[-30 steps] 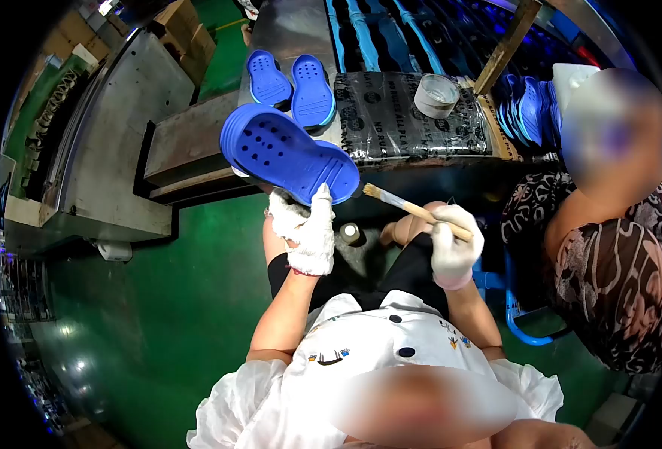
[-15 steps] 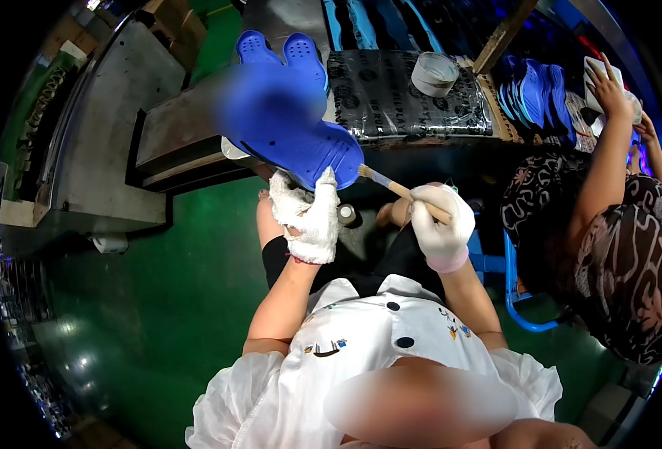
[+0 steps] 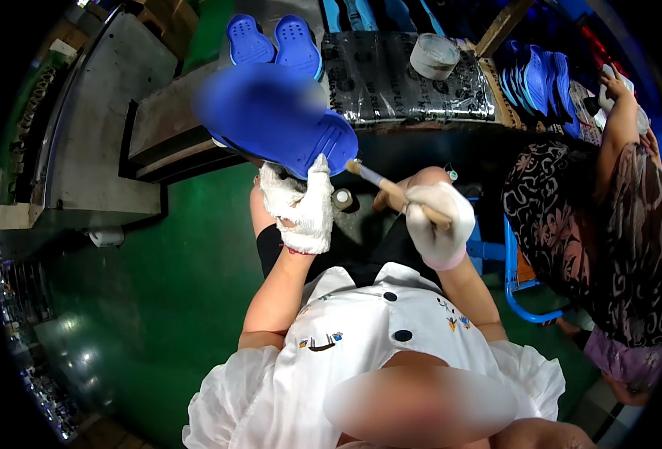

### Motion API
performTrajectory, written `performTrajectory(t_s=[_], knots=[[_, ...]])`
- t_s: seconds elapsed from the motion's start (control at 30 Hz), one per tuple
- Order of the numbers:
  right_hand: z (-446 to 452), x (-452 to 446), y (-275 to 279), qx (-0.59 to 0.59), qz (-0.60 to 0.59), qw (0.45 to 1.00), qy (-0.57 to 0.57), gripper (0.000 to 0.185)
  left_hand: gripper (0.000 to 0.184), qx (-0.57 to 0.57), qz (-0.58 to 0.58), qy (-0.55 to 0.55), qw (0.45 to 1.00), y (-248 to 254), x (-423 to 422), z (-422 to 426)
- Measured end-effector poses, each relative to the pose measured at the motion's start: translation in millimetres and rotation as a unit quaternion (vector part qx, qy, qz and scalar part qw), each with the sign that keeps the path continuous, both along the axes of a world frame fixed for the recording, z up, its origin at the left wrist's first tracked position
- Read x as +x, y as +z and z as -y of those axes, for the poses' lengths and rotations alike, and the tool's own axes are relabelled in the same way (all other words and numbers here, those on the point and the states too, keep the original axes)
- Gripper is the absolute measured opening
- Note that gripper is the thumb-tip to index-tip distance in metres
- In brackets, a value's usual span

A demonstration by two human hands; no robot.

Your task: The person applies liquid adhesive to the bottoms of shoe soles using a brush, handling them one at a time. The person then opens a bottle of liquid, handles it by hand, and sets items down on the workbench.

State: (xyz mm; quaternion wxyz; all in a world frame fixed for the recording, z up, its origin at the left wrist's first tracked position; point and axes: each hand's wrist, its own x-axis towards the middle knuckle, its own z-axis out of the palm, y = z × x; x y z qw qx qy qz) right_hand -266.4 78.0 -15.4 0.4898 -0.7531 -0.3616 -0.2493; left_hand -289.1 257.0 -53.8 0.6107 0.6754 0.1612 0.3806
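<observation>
A large blue shoe sole [image 3: 278, 138] is held out in front of me, its far end blurred. My left hand [image 3: 299, 202], in a white glove, grips its near end with the thumb on top and the fingers beneath. In its white glove, my right hand [image 3: 439, 222] is closed round a wooden-handled brush [image 3: 389, 188]. The bristles are at the sole's right edge; whether they touch it I cannot tell. Beyond the sole, two more blue soles [image 3: 250, 42] [image 3: 298, 45] lie side by side on the bench.
A round white container [image 3: 434, 57] stands on the black plastic-wrapped bench surface [image 3: 398, 93]. Blue soles [image 3: 535, 78] stand in a row at the right. A co-worker [image 3: 563, 217] sits beside a blue chair frame [image 3: 512, 288]. A small bottle [image 3: 342, 198] is below the bench.
The brush has come to the sole's right edge, from slightly apart. Both hands and the held sole have shifted up in view. The co-worker has leaned away, arms reaching toward the far right.
</observation>
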Motion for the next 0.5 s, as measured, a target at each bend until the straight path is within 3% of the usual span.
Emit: performTrajectory(t_s=[0.2,0.4,0.5], knots=[[5.7,6.2,-7.8,-0.006,0.04,0.997,-0.061,0.02,0.034,-0.03,0.007,0.014,0.999,3.6,1.3,4.0],[5.0,4.6,-1.9,-0.024,0.035,0.999,-0.004,0.022,0.037,-0.044,-0.023,0.015,0.999,-6.4,1.1,5.8],[10.9,7.5,-4.4,-0.022,0.057,0.997,-0.048,0.023,0.036,-0.046,0.058,0.018,0.997,2.2,3.0,8.1]])
